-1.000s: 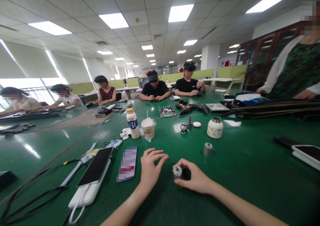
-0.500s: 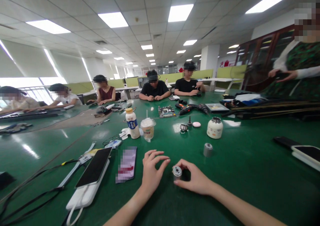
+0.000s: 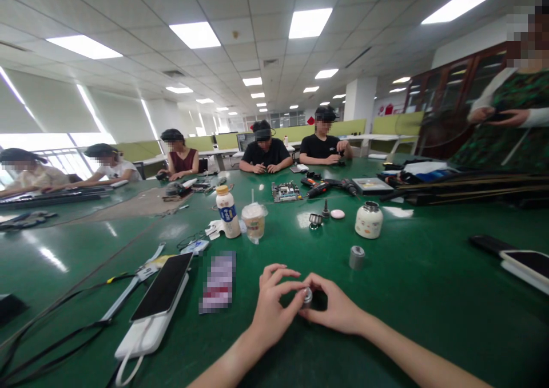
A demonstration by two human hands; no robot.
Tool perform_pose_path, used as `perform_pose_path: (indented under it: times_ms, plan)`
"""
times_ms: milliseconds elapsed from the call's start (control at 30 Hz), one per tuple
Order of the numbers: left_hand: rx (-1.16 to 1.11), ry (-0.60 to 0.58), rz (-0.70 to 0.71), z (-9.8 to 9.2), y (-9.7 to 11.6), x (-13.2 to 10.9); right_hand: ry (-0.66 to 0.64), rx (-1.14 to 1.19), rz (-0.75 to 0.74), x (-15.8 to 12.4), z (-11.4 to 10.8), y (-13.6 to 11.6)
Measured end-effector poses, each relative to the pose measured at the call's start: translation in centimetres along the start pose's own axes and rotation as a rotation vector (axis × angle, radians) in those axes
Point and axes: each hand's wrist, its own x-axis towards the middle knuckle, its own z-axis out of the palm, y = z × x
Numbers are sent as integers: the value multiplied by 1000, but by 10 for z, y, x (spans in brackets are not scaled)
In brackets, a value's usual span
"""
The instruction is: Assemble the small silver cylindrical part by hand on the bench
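A small silver metal cylinder (image 3: 307, 298) stands low over the green table, partly hidden by fingers. My right hand (image 3: 337, 308) grips its side between thumb and forefinger. From the left, my left hand (image 3: 277, 302) pinches with thumb and forefinger at the cylinder's top; whatever small part may be between those fingertips is hidden. Its other fingers stay raised and loosely bent. A second, similar metal cylinder (image 3: 357, 258) stands upright on the table, beyond my right hand and apart from it.
Left of my hands lie a purple packet (image 3: 218, 282) and a phone (image 3: 162, 288) on a white power bank. Beyond stand a milk bottle (image 3: 228, 213), a plastic cup (image 3: 254, 222) and a cream jar (image 3: 369, 220). Farther back are a circuit board (image 3: 286, 191), power drills (image 3: 328, 186) and several people.
My left hand has moved right, and its thumb and forefinger have closed at the top of the metal cylinder. The right hand keeps its grip in nearly the same place.
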Motion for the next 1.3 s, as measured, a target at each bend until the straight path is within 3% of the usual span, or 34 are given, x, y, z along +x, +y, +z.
perform_pose_path:
  times_ms: [533,833,1300]
  plan:
    - [-68,-134,-3,-2,3,-3,3,-7,-10,0,1,5]
    - [-113,-15,-121,2,10,-1,-4,12,-17,0,1,4]
    - [-280,154,-161,9,6,-6,20,-102,40,-2,2,2]
